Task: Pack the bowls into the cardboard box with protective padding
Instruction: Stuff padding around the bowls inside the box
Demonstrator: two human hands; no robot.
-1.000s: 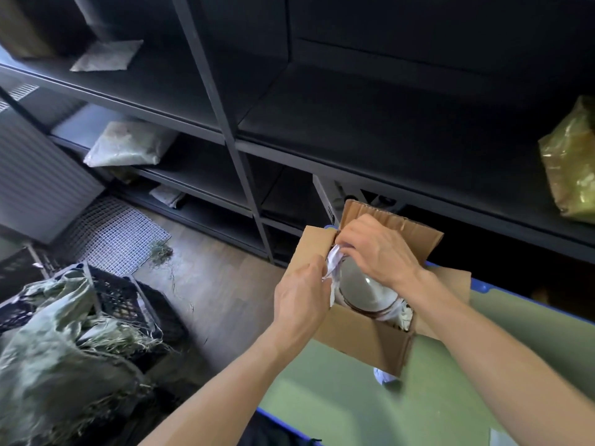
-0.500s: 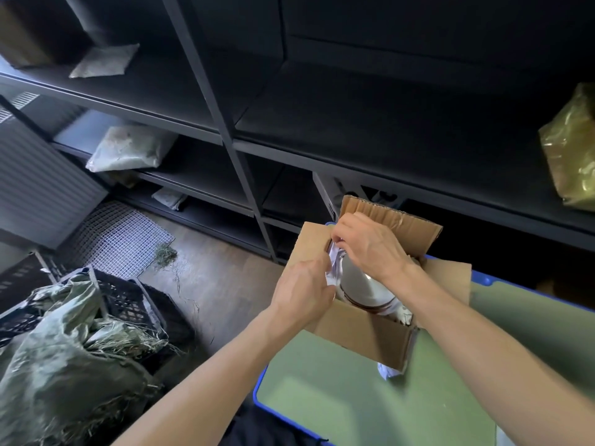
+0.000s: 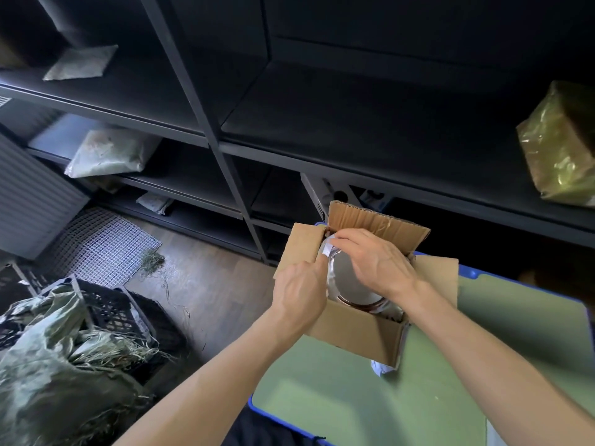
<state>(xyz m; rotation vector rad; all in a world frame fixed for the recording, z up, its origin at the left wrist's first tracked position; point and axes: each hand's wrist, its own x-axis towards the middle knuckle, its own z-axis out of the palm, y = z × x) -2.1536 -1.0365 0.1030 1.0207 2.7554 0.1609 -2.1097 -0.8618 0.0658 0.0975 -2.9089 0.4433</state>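
An open cardboard box (image 3: 354,331) stands on a green table top (image 3: 322,397), its flaps turned up and out. Inside lies a pale bowl (image 3: 346,281) with a brown rim, white padding paper (image 3: 325,249) around it. My left hand (image 3: 301,291) is at the box's left wall, its fingers curled and pinching the paper's edge. My right hand (image 3: 375,260) reaches over the bowl and pinches the same paper at the far left corner. Most of the bowl is hidden under my right hand.
Dark metal shelving (image 3: 206,130) fills the background, with pale bags (image 3: 106,152) on the left and a yellowish wrapped pack (image 3: 560,149) at right. A black crate (image 3: 106,310) with a sack and straw sits on the floor at left. More white paper (image 3: 381,370) pokes out under the box.
Both hands have shifted slightly toward the box's far left corner, working the paper along the bowl's edge. The view has tilted a little; the box has stayed put.
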